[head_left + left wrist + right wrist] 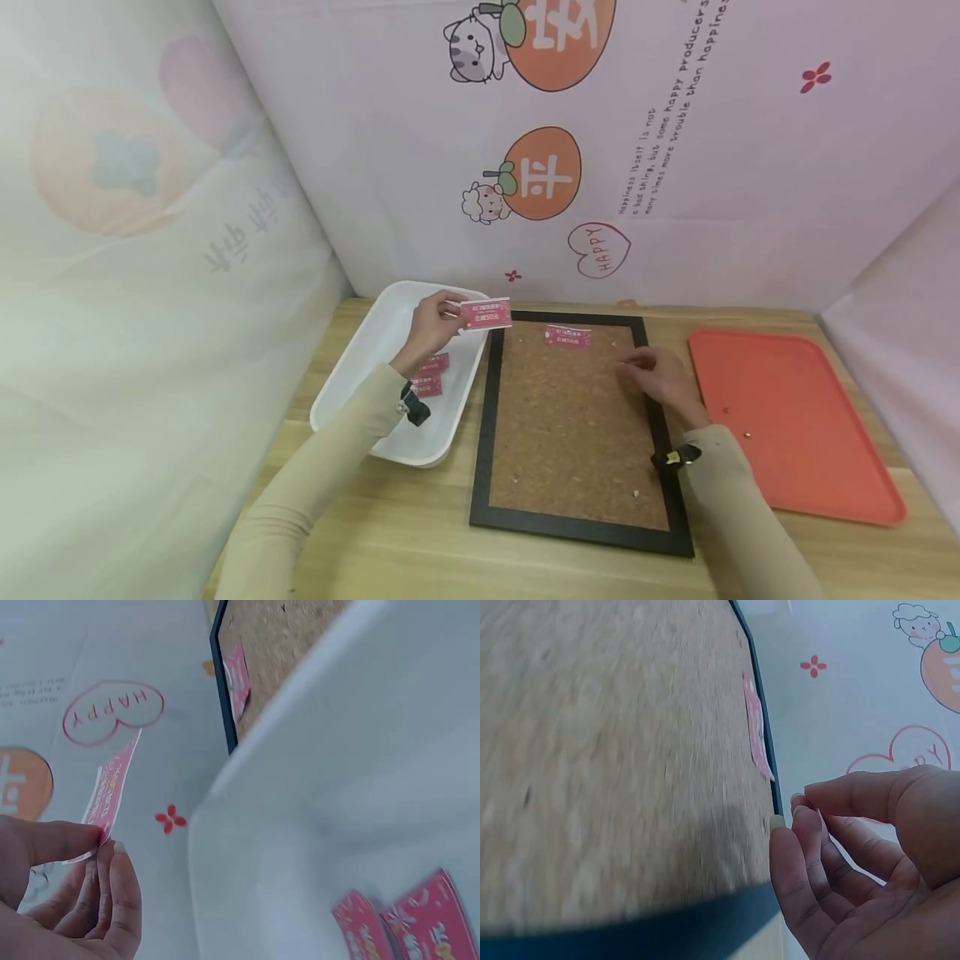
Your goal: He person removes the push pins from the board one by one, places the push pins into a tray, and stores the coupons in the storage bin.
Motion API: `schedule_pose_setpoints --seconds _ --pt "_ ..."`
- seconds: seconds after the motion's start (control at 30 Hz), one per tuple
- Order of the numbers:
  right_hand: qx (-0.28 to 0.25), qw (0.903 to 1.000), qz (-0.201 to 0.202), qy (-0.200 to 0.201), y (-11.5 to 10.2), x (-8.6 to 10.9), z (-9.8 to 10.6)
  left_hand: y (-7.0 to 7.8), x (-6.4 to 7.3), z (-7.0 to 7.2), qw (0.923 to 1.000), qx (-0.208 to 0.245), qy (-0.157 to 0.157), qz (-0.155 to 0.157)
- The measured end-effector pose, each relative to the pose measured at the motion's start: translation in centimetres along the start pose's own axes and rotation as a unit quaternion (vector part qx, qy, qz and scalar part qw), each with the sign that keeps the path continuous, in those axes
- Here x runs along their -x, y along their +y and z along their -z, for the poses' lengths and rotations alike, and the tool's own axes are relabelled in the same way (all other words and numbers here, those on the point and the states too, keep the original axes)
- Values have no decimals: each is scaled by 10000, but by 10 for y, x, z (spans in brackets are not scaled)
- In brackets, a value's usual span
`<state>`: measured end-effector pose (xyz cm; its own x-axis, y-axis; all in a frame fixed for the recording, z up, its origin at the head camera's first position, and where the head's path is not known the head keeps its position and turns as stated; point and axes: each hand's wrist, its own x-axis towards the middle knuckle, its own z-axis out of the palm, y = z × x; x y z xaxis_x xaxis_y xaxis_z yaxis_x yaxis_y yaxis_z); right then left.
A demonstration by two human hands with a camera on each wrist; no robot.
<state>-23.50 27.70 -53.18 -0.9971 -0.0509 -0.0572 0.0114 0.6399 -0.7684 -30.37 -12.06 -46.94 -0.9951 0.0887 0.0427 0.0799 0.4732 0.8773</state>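
Note:
My left hand (435, 325) pinches a pink printed coupon card (486, 314) by one edge, above the rim of the white bin (467, 408). In the left wrist view, that card stands tilted between thumb and fingers. Several more pink coupons (426, 384) lie in the bin. Another pink coupon (567, 337) lies near the far edge of the black-framed cork board (573, 417). Over the board's right side is my right hand (660, 379), its thumb and index fingertips (810, 799) close together. Whether anything small sits between them cannot be made out.
At the right lies a red tray (795, 417) with a few tiny metallic pieces (747, 435) on it. Small bright bits (635, 494) dot the cork near its corners. A printed cloth wall (420, 167) rises behind the wooden table (390, 533).

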Motion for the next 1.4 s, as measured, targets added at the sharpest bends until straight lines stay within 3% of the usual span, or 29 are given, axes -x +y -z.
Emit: schedule_pose_setpoints --seconds 0.17,0.33,0.6,0.7,0.9,1.03,1.4 --pt "-200 9998 54 24 12 10 14 -21 -4 14 9959 498 -84 746" --pt "335 9984 194 402 29 19 27 -38 -3 23 9862 1066 -159 1256" --pt "444 9980 -3 460 47 40 46 -57 1 34 9876 626 -147 1431" --pt "342 9985 -55 414 54 46 52 -63 2 36 9880 249 -142 1519" --pt "261 9985 -387 275 68 54 63 -71 3 37 9890 -552 17 1375" --pt "242 9979 -554 229 76 59 69 -76 3 37 9889 -614 57 1355" --pt "416 9973 -519 311 89 76 82 -88 0 35 9849 -923 130 1457"
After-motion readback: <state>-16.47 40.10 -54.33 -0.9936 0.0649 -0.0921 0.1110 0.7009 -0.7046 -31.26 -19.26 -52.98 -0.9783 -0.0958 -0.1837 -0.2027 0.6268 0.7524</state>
